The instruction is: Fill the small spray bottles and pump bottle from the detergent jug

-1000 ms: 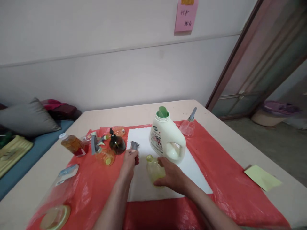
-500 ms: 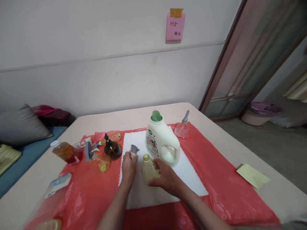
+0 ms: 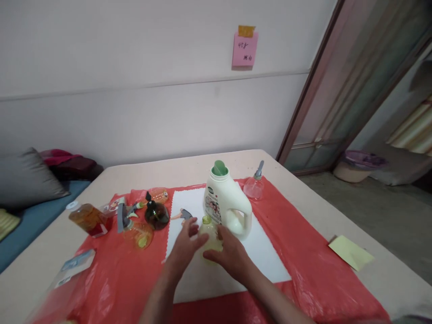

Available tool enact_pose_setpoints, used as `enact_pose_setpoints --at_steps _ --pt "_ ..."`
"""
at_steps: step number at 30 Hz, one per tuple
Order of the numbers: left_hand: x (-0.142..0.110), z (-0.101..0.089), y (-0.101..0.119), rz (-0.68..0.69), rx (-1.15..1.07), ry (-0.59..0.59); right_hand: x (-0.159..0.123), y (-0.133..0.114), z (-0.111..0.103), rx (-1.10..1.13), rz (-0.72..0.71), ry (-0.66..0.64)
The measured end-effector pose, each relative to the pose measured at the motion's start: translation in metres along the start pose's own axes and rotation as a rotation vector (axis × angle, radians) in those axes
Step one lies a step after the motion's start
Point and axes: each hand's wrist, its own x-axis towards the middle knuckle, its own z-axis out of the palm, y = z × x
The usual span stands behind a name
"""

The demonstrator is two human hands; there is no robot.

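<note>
A small clear yellow-tinted bottle (image 3: 209, 234) without a cap stands upright on the white cloth (image 3: 199, 285). My right hand (image 3: 232, 256) grips it from the right, thumb in front and fingers behind. To its left, my left hand (image 3: 185, 247) is open and empty, fingers apart, close to the bottle's side. Just beyond that hand lies a grey and pink spray head (image 3: 184, 214) on the cloth. Behind the small bottle stands a large cream jug (image 3: 232, 198) with a handle; its open mouth shows a green spout (image 3: 220, 168).
Left on the red plastic sheet (image 3: 128, 279) are a dark pump bottle (image 3: 156, 215), an orange spray bottle (image 3: 138, 234) and a bottle of amber liquid (image 3: 89, 219). A pink spray bottle (image 3: 254, 186) stands behind the jug. Yellow paper (image 3: 351, 252) lies at the right.
My left hand has let go of the spray head, leaving it on the cloth, and moved right towards the small bottle. My right hand stays on the bottle. The view has shifted slightly.
</note>
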Motion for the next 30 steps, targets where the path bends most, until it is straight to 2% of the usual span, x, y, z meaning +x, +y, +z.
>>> enact_pose_setpoints --at_steps 2,4,7,10,12,14,20,25,30 --pt "-0.01 0.01 0.004 0.003 -0.034 -0.157 -0.003 0.0 0.004 0.011 -0.018 -0.016" --pt "-0.016 0.017 0.01 0.008 -0.045 -0.194 -0.004 0.002 0.005 0.045 -0.049 -0.036" --pt "-0.013 0.014 0.015 -0.011 -0.093 -0.076 0.0 0.007 0.002 0.109 -0.078 0.006" --pt "-0.005 0.003 0.014 -0.024 -0.14 0.092 0.005 0.011 -0.001 0.176 -0.045 0.248" --pt "0.0 -0.004 0.012 -0.018 -0.076 0.192 0.007 0.013 -0.001 0.211 -0.046 0.404" --pt "0.001 -0.008 0.013 -0.008 0.022 0.26 0.007 0.013 0.0 0.232 -0.062 0.46" --pt "0.0 -0.01 0.024 0.027 0.063 0.287 0.017 0.011 0.001 0.253 -0.082 0.398" --pt "-0.002 -0.006 0.018 0.028 0.248 0.272 0.043 0.013 -0.004 0.269 -0.019 0.463" --pt "-0.011 -0.002 0.024 0.046 0.33 0.248 0.067 0.016 -0.015 0.275 0.013 0.425"
